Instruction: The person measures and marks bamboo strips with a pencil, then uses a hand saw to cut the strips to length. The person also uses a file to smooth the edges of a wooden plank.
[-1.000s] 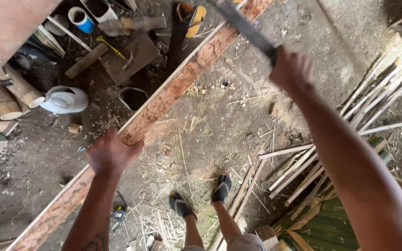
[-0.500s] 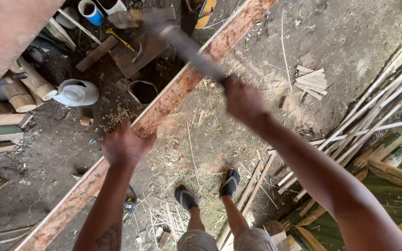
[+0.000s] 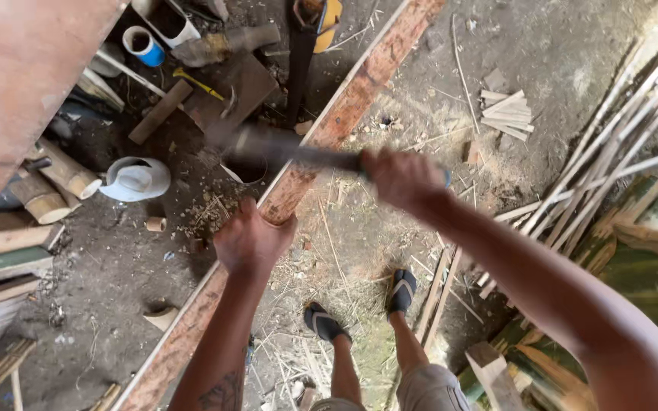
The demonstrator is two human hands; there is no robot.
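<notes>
The bare dirt floor (image 3: 565,53) right of the long reddish wooden beam (image 3: 359,91) lies open as far as the pale split bamboo strips (image 3: 603,152) fanned along the right edge. Left of the beam it is crowded — a white cap (image 3: 137,179), cut bamboo sections (image 3: 62,179) and a dark wooden board (image 3: 241,87) block passage.

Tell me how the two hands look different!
The left hand rests on the long reddish plank, while the right hand is up in the air. The left hand holds no tool; the right hand grips a dark blade, which looks blurred. Both are bare.
</notes>
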